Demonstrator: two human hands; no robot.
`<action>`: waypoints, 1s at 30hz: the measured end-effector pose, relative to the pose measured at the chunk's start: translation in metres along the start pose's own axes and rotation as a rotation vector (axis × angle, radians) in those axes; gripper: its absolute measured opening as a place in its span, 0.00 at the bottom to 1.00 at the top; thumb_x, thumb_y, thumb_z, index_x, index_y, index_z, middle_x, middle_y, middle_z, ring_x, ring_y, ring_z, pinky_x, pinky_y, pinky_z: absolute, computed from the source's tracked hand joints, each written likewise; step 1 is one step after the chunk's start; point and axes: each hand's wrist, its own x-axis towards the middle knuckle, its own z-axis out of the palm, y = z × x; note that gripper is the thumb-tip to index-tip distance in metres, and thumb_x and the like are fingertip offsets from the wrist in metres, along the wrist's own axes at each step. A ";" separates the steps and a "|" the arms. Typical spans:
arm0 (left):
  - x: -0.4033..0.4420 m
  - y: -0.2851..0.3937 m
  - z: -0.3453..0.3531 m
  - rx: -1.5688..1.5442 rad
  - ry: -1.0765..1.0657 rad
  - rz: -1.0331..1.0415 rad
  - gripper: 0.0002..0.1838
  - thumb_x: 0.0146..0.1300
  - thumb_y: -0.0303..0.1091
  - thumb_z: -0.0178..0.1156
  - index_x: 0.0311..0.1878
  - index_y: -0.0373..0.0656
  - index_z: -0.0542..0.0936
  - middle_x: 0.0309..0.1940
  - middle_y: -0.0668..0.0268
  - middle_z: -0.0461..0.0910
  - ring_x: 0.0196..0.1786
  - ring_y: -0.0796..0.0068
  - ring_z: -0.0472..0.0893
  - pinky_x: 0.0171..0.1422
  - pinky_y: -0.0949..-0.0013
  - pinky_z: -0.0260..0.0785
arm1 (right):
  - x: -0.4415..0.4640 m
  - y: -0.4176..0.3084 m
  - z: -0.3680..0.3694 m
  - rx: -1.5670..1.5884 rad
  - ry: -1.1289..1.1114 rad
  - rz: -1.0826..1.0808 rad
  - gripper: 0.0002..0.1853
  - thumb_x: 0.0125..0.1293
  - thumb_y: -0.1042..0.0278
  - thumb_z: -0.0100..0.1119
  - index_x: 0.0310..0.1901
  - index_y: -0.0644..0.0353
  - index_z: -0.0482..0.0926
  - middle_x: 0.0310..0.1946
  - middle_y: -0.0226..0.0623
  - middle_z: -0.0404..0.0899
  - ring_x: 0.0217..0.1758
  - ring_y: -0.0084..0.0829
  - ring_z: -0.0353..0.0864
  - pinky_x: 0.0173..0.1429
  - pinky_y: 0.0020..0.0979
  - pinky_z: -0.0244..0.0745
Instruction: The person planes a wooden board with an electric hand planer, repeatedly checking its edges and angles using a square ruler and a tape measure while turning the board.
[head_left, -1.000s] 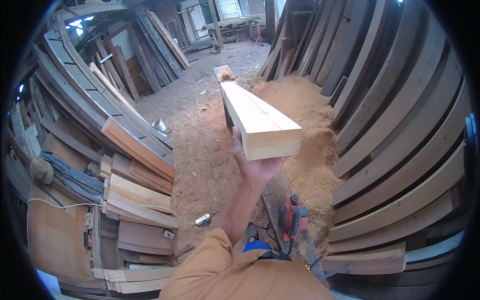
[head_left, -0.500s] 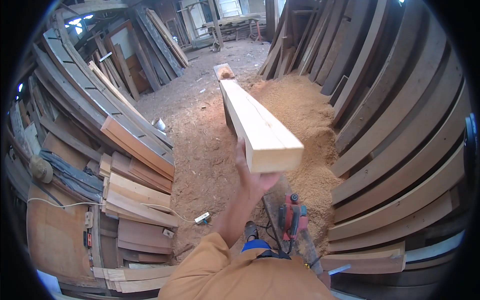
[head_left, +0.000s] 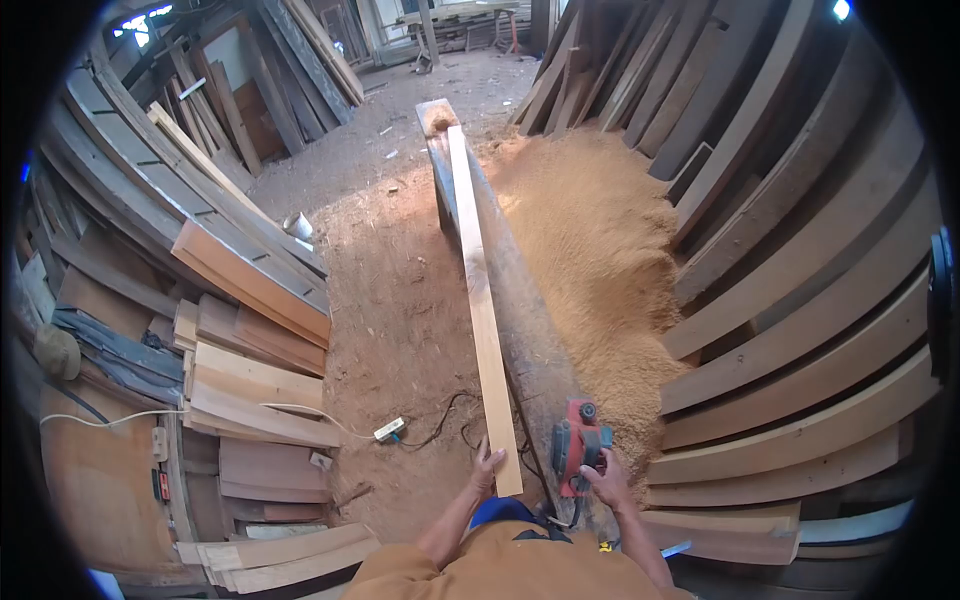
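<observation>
Wkshp flr (head_left: pixel 370 290), pale beam (head_left: pixel 487 335) w/ knot (head_left: pixel 474 263)

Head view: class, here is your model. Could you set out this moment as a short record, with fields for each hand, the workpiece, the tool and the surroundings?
Left hand: the left hand touches the left side of the wooden beam, close to its near end
Right hand: the right hand is on the red power tool
Workpiece: pale, long, running lengthwise towards the person
Tool place: near end of the bench
Floor: wood shavings heaped right of the bench; white power strip to its left
Right side: rows of boards
</observation>
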 end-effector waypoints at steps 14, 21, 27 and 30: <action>0.105 0.031 0.056 0.281 -0.030 -0.151 0.46 0.73 0.46 0.65 0.84 0.42 0.52 0.69 0.59 0.75 0.65 0.66 0.77 0.69 0.64 0.72 | 0.023 -0.031 -0.007 0.215 0.122 0.180 0.25 0.60 0.70 0.66 0.60 0.61 0.77 0.30 0.28 0.79 0.22 0.19 0.75 0.26 0.27 0.73; 0.111 0.059 0.061 0.447 -0.115 -0.231 0.41 0.77 0.56 0.55 0.83 0.43 0.56 0.70 0.58 0.73 0.64 0.66 0.76 0.69 0.59 0.70 | 0.000 -0.077 -0.041 0.394 -0.085 0.176 0.29 0.70 0.56 0.61 0.67 0.63 0.73 0.29 0.27 0.78 0.26 0.21 0.77 0.31 0.29 0.75; 0.089 0.005 0.030 0.125 -0.018 -0.374 0.43 0.78 0.69 0.39 0.81 0.44 0.61 0.73 0.56 0.71 0.62 0.61 0.77 0.73 0.55 0.65 | -0.008 -0.083 -0.019 0.379 -0.276 0.133 0.28 0.75 0.54 0.53 0.69 0.64 0.70 0.28 0.27 0.77 0.26 0.19 0.76 0.31 0.26 0.74; 0.092 -0.015 0.012 -0.020 -0.024 -0.337 0.42 0.75 0.72 0.42 0.77 0.47 0.69 0.66 0.59 0.79 0.60 0.65 0.78 0.67 0.57 0.67 | -0.022 -0.086 -0.004 0.352 -0.343 0.078 0.34 0.74 0.46 0.54 0.69 0.67 0.69 0.28 0.27 0.77 0.26 0.19 0.76 0.31 0.26 0.75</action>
